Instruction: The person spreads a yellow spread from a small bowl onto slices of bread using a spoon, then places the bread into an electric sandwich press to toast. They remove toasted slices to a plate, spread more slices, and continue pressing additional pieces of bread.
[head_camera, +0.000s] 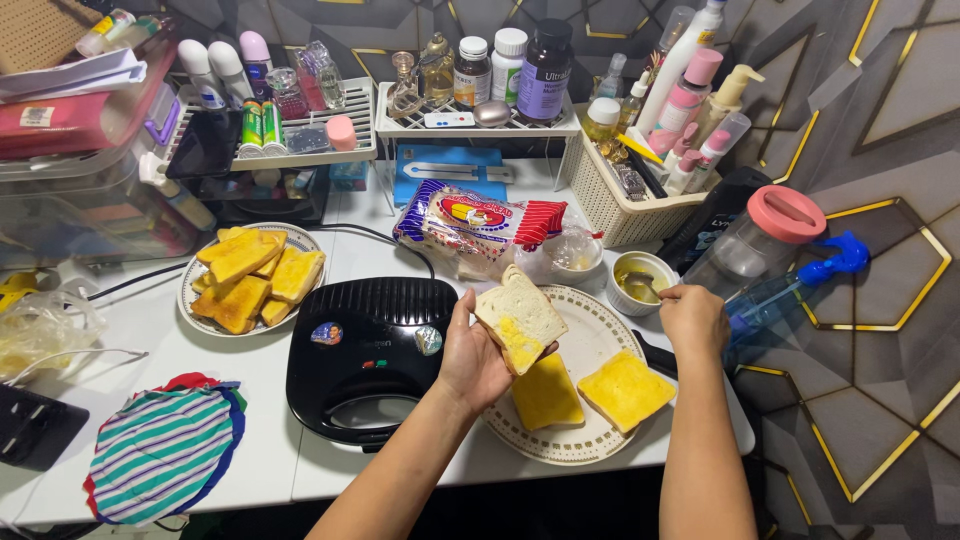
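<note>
**Buttering bread over the plate**

Left hand (472, 358) is holding a bread slice (519, 317) up off the table, tilted, fingers curled under it and thumb along the near edge. The slice is hovering above the left rim of the plate (590, 322), just right of the sandwich maker (370, 355).

The slice is white with a tan crust all round. A yellow smear is sitting on its lower middle; the rest of the face is bare crumb.

Right hand (692, 318) is closed narrow around a utensil handle, reaching into the small bowl (638, 281). The utensil tip is sitting in yellow spread; can't tell whether it's a knife or a spoon.

Two more slices (625, 388) are lying flat on the plate, side by side, both fully coated yellow. One is just below the held slice, the other near the right rim.

The sandwich maker is black with its lid shut, cable running off behind it. Further left, a second plate is carrying a pile of toasted pieces (250, 280), golden brown. A bread bag (478, 222) is lying behind the maker, red and white, open end toward the bowl. A striped cloth (165, 450) is lying at the near left corner of the table.
</note>
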